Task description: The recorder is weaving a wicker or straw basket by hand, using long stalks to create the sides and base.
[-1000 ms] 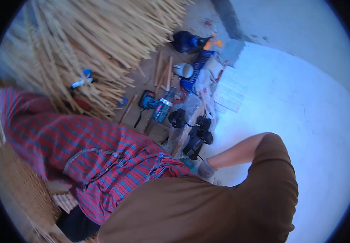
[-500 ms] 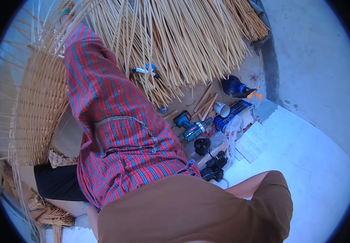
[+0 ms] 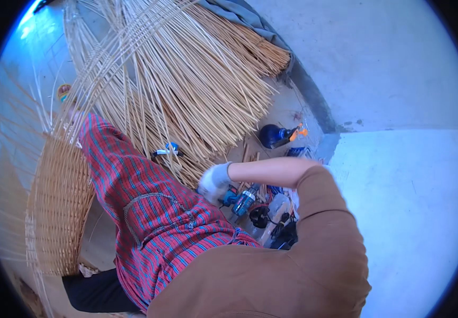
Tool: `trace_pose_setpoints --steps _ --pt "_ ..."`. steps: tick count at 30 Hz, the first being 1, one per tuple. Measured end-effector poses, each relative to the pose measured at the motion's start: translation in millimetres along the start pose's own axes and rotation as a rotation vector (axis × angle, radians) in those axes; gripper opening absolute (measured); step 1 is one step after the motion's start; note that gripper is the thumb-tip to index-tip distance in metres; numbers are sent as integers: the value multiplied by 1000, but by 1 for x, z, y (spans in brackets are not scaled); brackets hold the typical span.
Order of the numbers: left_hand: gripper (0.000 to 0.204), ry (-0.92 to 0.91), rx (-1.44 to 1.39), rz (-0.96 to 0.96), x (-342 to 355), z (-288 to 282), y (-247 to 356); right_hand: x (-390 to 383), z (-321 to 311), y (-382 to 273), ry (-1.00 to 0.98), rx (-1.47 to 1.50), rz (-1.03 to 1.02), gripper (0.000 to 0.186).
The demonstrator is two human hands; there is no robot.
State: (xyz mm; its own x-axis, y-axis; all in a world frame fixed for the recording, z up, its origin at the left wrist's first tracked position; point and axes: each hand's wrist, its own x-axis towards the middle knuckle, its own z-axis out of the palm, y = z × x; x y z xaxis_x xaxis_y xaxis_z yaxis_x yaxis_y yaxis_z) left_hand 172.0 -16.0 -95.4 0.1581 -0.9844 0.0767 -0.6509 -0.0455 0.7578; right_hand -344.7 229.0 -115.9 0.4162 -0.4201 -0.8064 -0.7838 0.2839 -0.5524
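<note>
My right hand (image 3: 214,183), in a white work glove with a grey cuff, reaches across from the right. It is over the near ends of the pale rods (image 3: 202,90), close to a blue-and-black cordless drill (image 3: 246,200). Its fingers are blurred and turned away, so any grip is hidden. My left hand is out of the picture. A red plaid cloth (image 3: 139,169) covers my outstretched leg. Left of that leg stands a partly woven basket wall (image 3: 62,206), its long loose stakes fanning upward. A small tool with blue and white parts (image 3: 168,150) lies on the rods beside the leg.
A dark blue spray bottle (image 3: 275,136) with an orange nozzle lies beyond the drill. Black corded items (image 3: 260,216) and clear plastic are near my right side. A thinner brown rod bundle (image 3: 260,53) lies at the back, by a pale wall (image 3: 377,79).
My right arm has swung forward from beside my body, bringing the gloved hand into view over the rod ends. The view has shifted, and the mug is no longer visible.
</note>
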Motion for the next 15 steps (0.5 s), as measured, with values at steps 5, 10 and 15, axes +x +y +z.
trace_pose_setpoints --steps 5,10,15 --pt "28 412 95 78 66 -62 -19 47 -11 21 986 467 263 27" --pt "25 357 -158 153 82 -39 38 47 12 67 1240 325 355 26" --pt "30 -155 -281 40 58 60 86 20 23 132 1609 334 835 41"
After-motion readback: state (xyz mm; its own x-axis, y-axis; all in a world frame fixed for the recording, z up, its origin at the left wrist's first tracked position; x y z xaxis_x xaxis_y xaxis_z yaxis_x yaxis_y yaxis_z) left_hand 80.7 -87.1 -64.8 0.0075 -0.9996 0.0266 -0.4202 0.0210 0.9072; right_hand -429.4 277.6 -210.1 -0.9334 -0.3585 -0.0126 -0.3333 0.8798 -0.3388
